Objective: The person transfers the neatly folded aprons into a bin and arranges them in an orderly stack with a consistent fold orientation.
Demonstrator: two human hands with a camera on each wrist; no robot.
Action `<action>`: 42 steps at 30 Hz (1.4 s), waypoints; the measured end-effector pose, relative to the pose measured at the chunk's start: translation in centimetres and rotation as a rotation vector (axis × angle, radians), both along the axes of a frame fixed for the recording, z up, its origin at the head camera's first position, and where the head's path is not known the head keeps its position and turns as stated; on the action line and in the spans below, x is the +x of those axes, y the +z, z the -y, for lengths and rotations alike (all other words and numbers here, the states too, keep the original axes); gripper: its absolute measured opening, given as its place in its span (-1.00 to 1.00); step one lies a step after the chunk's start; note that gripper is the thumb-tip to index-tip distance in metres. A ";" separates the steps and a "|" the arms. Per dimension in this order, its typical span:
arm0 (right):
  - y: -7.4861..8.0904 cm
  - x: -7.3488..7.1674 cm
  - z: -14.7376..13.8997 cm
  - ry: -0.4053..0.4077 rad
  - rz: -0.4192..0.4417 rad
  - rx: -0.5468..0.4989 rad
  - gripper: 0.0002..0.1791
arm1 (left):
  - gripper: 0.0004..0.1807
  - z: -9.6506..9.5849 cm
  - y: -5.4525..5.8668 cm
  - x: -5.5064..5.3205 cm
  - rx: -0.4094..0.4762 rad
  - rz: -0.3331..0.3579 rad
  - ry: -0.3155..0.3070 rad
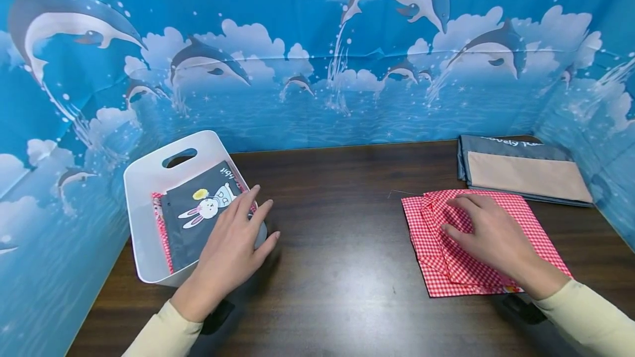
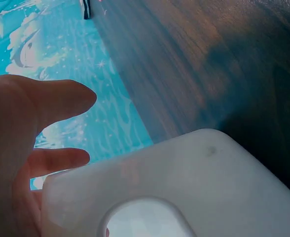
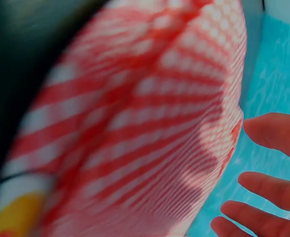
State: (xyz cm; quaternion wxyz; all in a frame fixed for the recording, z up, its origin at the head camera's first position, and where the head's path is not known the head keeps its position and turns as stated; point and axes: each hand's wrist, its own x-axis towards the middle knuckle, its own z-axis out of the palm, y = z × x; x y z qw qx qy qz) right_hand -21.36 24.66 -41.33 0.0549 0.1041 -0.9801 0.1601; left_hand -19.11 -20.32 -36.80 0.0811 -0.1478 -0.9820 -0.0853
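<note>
My left hand [image 1: 230,244] hovers at the near right rim of a white plastic bin [image 1: 136,208], fingers spread and holding nothing. Inside the bin lies a folded dark grey cloth [image 1: 186,236] with a rabbit print and red checked edging. In the left wrist view the thumb stands apart from the white bin wall [image 2: 209,163]; whether the other fingers touch it I cannot tell. Over a folded red-and-white gingham cloth [image 1: 526,214] is my right hand [image 1: 496,236], its fingers loosely bent. The right wrist view shows those fingertips [image 3: 256,131] close to the gingham cloth [image 3: 150,133] without gripping it.
A folded grey and beige cloth [image 1: 531,175] with white lettering lies at the back right, beside the gingham one. Dark wood tabletop [image 1: 337,236] stretches between bin and cloths. A blue dolphin-print curtain [image 1: 307,87] encloses the back and sides.
</note>
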 end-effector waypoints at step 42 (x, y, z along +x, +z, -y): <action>-1.8 2.6 6.2 0.265 0.031 0.056 -0.39 | -0.26 -0.6 -0.4 0.1 -0.030 -0.038 0.024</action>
